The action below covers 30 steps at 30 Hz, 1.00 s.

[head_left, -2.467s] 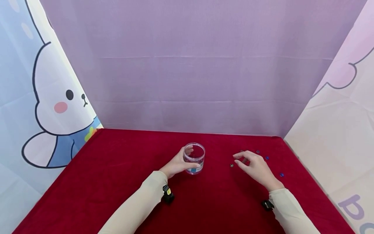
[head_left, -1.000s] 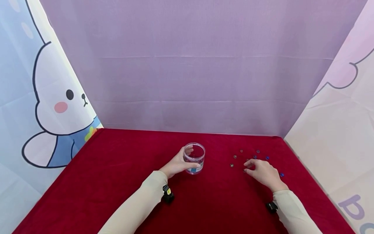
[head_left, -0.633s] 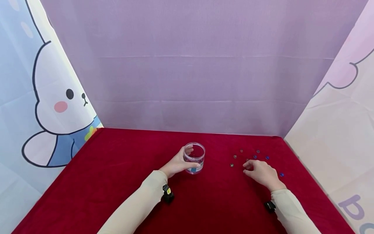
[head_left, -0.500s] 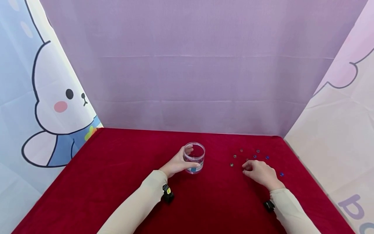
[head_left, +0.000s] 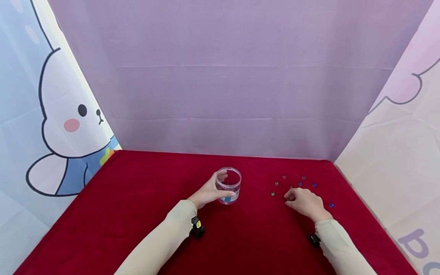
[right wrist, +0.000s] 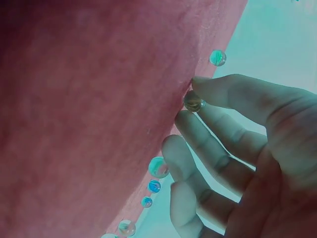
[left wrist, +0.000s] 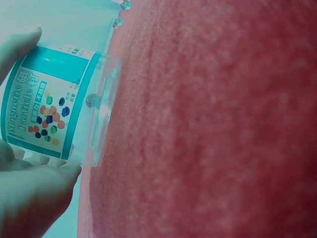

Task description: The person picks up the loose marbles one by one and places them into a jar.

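Observation:
My left hand (head_left: pixel 209 192) grips a clear plastic jar (head_left: pixel 232 187), thumb on the near side and fingers round the back. The jar stands upright and lidless on the red cloth. In the left wrist view its label (left wrist: pixel 47 99) reads "Magnetic Particle", and a marble (left wrist: pixel 92 100) shows low inside it. To the right, my right hand (head_left: pixel 306 202) is down at the cloth. Its thumb and fingertips pinch a brownish glass marble (right wrist: pixel 194 101), seen in the right wrist view; in the head view the fingers mostly hide it. The other fingers are loosely bent.
Several loose marbles lie round the right hand: a greenish one (head_left: pixel 272 193) to its left, blue ones (head_left: pixel 314 185) behind it, and another blue one (head_left: pixel 331 205) to its right. A purple curtain (head_left: pixel 220 95) hangs behind the red table (head_left: pixel 148 183).
My right hand has come from farther left and back, down to a marble in front, and its fingers have drawn together round it. The left hand and jar have stayed put.

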Each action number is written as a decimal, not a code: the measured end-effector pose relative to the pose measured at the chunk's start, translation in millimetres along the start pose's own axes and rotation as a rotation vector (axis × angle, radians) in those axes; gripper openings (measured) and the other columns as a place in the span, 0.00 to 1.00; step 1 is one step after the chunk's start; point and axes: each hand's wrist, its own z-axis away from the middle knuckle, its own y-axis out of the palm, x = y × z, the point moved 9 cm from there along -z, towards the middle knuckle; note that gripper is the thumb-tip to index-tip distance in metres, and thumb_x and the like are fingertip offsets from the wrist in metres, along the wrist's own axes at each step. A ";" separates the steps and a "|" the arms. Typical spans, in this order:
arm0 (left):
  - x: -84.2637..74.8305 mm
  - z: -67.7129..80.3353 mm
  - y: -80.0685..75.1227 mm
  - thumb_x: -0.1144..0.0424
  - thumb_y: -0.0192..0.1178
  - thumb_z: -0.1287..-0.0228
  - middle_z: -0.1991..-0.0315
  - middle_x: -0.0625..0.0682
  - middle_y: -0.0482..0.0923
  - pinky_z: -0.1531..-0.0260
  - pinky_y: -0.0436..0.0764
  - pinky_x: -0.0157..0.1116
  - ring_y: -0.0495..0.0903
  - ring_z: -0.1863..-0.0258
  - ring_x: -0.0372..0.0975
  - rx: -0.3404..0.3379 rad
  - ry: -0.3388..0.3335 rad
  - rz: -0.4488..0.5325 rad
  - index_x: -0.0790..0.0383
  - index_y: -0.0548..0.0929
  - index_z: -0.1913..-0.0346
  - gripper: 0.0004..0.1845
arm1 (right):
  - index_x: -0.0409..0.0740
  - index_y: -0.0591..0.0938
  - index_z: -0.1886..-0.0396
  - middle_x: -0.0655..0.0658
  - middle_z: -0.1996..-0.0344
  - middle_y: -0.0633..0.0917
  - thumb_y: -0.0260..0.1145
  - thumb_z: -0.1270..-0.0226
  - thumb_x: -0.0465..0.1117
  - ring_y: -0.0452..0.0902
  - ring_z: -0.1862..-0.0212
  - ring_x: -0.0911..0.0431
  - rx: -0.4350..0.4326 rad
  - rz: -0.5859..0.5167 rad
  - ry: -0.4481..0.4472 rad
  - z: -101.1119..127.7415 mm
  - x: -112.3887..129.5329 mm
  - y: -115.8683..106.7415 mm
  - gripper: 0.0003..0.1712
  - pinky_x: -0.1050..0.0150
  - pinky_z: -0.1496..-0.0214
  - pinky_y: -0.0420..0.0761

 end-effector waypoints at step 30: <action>-1.9 1.2 0.6 0.54 0.77 0.45 0.25 0.55 0.59 0.36 0.70 0.53 0.58 0.27 0.47 0.007 0.003 0.007 0.52 0.55 0.24 0.51 | 0.47 0.88 0.56 0.44 0.58 0.87 0.72 0.37 0.42 0.83 0.58 0.49 0.004 -0.011 -0.008 0.9 0.8 -7.4 0.10 0.43 0.62 0.80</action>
